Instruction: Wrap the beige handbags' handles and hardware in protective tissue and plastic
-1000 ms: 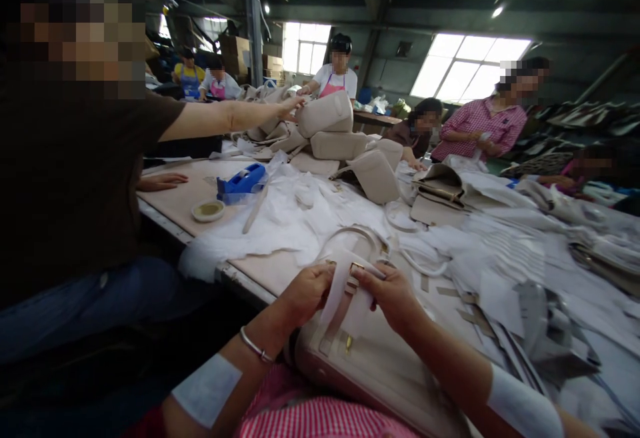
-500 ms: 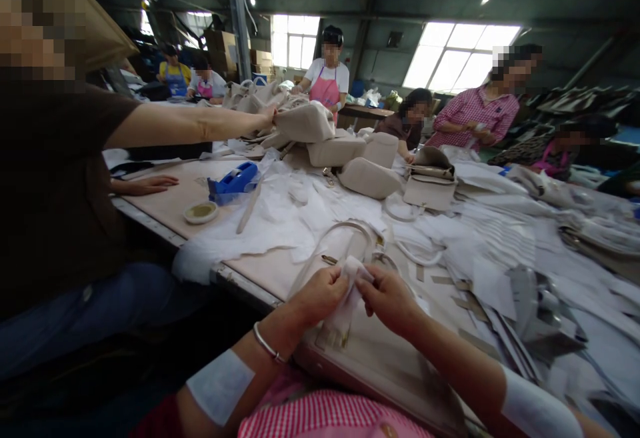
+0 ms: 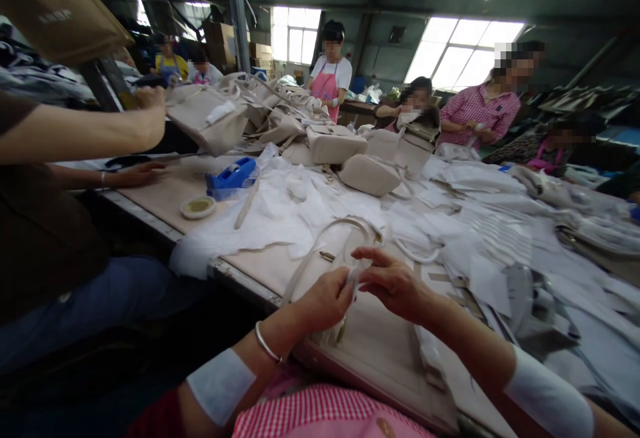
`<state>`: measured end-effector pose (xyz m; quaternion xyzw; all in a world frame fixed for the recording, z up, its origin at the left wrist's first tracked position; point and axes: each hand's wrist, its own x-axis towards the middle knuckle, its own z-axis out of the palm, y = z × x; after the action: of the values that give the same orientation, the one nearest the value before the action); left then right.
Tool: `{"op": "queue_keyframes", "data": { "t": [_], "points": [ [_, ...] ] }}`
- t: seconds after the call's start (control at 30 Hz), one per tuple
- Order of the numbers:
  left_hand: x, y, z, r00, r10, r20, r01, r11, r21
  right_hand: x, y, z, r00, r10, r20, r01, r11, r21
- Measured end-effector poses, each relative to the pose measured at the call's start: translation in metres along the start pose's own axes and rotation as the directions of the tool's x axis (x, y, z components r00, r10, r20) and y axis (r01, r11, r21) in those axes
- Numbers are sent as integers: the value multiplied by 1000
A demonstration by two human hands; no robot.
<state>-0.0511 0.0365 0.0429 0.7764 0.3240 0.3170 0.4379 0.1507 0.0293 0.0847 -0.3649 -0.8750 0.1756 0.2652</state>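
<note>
The left hand (image 3: pixel 327 301) and the right hand (image 3: pixel 395 283) meet over a beige handbag (image 3: pixel 380 351) that lies flat on the near edge of the counter (image 3: pixel 165 201), partly in the person's lap. Between the fingers of both hands sits a small piece of white wrapping paper (image 3: pixel 356 273): the left fingers are closed narrowly on its lower part, and the right thumb and forefinger pinch its top. The paper seems to be wrapped around a strap or metal fitting of the bag, though the hands hide that spot. Just beyond the fingertips the bag's curved handle (image 3: pixel 333 231) arches upward. Further out from the fingers lies loose white tissue (image 3: pixel 280 215), then a blue tape dispenser (image 3: pixel 231 176) and a small round dish (image 3: pixel 199 207). Well to the left, another person's hand (image 3: pixel 150 115) holds a second beige bag (image 3: pixel 210 118).
</note>
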Motion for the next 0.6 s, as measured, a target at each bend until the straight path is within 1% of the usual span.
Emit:
{"op": "queue_keyframes", "data": {
  "t": [0.07, 0.13, 0.23, 0.3, 0.37, 0.43, 0.53, 0.6],
  "points": [
    [-2, -4, 2, 999, 51, -8, -50, 995, 90, -1, 0, 3, 1000, 4, 12, -4, 998, 56],
    [-4, -5, 4, 996, 90, 1, -89, 987, 133, -1, 0, 4, 1000, 13, -3, -12, 995, 101],
    [-5, -5, 7, 991, 132, 22, -133, 983, 126, -2, 0, 7, 998, 52, -33, -46, 985, 166],
    [-6, -4, 8, 989, 140, 40, -143, 985, 98, -3, 0, 10, 990, 132, -49, -118, 966, 230],
    [-7, -2, 8, 989, 139, 49, -143, 987, 72, -6, -1, 13, 967, 244, -71, -217, 939, 268],
    [-9, 1, 6, 991, 121, 57, -122, 992, 29, -8, -3, 16, 943, 317, -97, -283, 922, 264],
    [-11, 7, 1, 992, 80, 96, -73, 995, -70, -8, -4, 19, 927, 348, -140, -302, 914, 270],
    [-13, 10, 0, 994, 65, 88, -59, 996, -66, -6, -4, 21, 916, 359, -179, -302, 910, 283]
  ]
}}
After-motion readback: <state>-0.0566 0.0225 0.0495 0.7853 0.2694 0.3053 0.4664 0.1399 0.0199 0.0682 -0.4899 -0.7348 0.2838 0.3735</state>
